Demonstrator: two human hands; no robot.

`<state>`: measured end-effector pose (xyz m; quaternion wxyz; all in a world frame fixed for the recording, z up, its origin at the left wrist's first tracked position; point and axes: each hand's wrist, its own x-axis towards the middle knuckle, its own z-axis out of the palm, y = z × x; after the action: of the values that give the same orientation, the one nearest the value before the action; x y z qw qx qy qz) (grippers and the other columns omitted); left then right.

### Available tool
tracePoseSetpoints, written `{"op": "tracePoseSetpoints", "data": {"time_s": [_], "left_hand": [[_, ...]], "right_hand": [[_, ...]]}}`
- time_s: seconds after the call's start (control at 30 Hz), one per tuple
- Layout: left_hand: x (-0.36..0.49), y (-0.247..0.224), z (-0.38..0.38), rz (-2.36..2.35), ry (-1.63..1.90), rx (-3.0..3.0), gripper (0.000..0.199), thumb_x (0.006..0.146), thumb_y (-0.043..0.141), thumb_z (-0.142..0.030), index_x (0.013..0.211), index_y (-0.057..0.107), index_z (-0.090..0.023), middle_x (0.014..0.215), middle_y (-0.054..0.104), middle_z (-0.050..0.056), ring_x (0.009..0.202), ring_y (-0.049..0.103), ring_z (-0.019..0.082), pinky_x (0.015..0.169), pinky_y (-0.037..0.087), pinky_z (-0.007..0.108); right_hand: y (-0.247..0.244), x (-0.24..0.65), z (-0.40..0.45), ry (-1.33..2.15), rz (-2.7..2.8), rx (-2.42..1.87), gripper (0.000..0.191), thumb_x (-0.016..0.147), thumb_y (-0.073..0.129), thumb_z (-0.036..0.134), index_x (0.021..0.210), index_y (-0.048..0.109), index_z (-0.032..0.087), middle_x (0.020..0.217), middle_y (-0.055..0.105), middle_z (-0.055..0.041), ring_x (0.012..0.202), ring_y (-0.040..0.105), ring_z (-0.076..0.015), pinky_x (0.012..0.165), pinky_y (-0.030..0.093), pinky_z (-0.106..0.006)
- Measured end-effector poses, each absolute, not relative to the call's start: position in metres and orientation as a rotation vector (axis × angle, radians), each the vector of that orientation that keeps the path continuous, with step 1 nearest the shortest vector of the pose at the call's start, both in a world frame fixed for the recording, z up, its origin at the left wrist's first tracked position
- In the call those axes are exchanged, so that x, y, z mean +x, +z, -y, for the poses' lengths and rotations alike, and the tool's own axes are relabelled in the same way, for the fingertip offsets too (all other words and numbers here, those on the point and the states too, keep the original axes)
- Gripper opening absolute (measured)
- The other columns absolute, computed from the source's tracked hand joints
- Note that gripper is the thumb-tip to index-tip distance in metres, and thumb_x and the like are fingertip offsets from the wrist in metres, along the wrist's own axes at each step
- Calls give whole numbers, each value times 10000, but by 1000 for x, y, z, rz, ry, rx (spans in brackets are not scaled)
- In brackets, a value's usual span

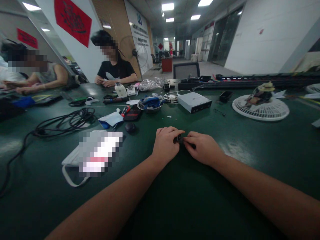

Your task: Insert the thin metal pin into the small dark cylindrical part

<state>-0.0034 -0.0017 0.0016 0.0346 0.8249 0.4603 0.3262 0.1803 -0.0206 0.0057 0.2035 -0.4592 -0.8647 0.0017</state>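
Note:
My left hand (167, 141) is closed around a small dark part (178, 137), most of it hidden by the fingers and too small to name. From the other side, my right hand (202, 145) pinches at the same part, thumb and forefinger together at its right end. Both hands are low over the green table (172, 200), fingertips almost meeting. Nearest to the left hand lies a black computer mouse (130, 127). Beyond the hands stands a silver optical disc drive (194, 101) with a dark front.
To the left are a lit phone (103, 153), a white strap beneath it, and coiled black cable (66, 123). A metal bowl (152, 109) with blue cloth sits behind. A white fan grille (260, 113) carries parts at right. Two people (116, 71) sit across at left.

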Motion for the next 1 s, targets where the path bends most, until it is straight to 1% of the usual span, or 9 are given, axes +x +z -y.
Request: {"op": "tracePoseSetpoints", "data": {"time_s": [0.2,0.43,0.63,1.0], "left_hand": [[-2,2,2,-1414,988,2528,344,818,609,-105,1099,724,-269,1047,729,2,1016,629,215,898,396,426],[-3,3,2,-1452,960,2529,393,784,617,-83,1121,713,-260,1084,725,5,1032,623,223,922,400,426],[-4,2,2,-1500,947,2501,427,775,604,-71,1148,699,-255,1098,721,10,1049,621,231,929,406,432],[-4,2,2,-1508,947,2502,422,784,600,-75,1149,694,-265,1111,717,6,1056,620,229,941,409,430]], "right_hand": [[4,180,22,-16,2375,-1309,230,963,525,267,1006,748,230,942,701,-27,803,642,-169,690,445,-303],[6,179,22,-73,2230,-1434,241,950,534,302,1028,752,239,950,722,-27,778,653,-175,651,434,-306],[7,178,22,-61,2224,-1398,225,928,554,304,1011,751,233,854,711,-16,733,635,-168,629,411,-297],[7,178,23,-65,2177,-1433,216,916,561,308,972,753,229,805,689,-9,693,615,-162,612,388,-297]]}}
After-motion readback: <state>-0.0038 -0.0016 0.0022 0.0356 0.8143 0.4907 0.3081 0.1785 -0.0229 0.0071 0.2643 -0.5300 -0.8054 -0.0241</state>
